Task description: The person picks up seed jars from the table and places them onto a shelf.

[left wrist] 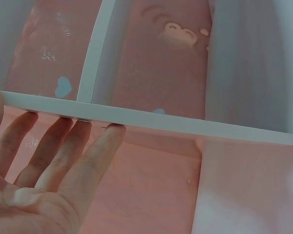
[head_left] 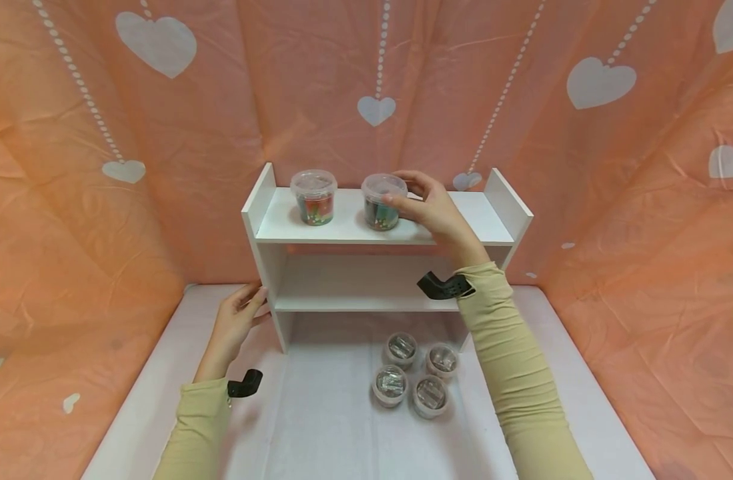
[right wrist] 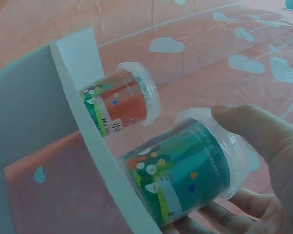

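Observation:
My right hand (head_left: 423, 203) grips a clear-lidded plastic tub with a green label (right wrist: 185, 165) on the top board of a white shelf unit (head_left: 354, 240). In the right wrist view the thumb lies at the lid's rim and the other fingers curl behind the tub. To its left on the same board stands a similar tub with a red label (head_left: 315, 200), upright. My left hand (head_left: 234, 327) is at the unit's left side panel; in the left wrist view its extended fingertips touch the panel's edge and the thumb is partly out of frame.
Several lidded tubs (head_left: 430, 397) stand grouped on the white-covered table (head_left: 318, 427), in front of the unit's right half. The middle board (head_left: 354, 283) lies below the top one. An orange cloth with white hearts (head_left: 318, 80) hangs behind and at both sides.

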{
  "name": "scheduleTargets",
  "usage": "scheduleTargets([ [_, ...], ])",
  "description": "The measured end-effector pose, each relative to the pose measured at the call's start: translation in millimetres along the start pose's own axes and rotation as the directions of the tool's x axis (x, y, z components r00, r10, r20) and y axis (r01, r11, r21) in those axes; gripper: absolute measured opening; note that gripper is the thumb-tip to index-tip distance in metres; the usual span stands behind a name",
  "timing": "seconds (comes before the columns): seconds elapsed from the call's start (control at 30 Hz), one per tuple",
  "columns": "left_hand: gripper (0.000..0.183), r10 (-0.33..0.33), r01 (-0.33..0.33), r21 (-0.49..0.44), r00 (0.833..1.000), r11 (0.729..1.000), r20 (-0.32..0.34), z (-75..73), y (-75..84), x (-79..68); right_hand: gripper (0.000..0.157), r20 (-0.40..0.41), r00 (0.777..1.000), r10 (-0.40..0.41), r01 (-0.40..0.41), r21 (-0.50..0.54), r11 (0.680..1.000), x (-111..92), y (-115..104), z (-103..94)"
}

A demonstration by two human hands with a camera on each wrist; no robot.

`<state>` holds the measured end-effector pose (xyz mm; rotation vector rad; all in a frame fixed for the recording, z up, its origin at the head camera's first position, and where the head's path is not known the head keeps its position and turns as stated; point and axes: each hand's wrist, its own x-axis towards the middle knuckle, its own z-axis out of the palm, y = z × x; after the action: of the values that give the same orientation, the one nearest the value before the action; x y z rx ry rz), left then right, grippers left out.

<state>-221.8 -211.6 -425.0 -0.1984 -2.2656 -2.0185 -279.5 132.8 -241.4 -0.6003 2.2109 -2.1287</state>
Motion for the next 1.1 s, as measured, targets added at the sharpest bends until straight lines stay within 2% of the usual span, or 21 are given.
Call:
scheduleTargets([
  [0.57,0.058,-0.027,0.027,-0.005,1.0,1.0,0.004,1.1,3.6,-1.4,0.051,-0.101,0.995,-0.009,-0.002,-0.101,0.995,5,1,7.4],
  [1.1,0.057,0.003,-0.003,0.001,1.0,1.0,0.012,0.3,2.0,-0.2,0.052,-0.136,0.991,-0.015,-0.001,-0.116,0.993,8,5,10.9],
])
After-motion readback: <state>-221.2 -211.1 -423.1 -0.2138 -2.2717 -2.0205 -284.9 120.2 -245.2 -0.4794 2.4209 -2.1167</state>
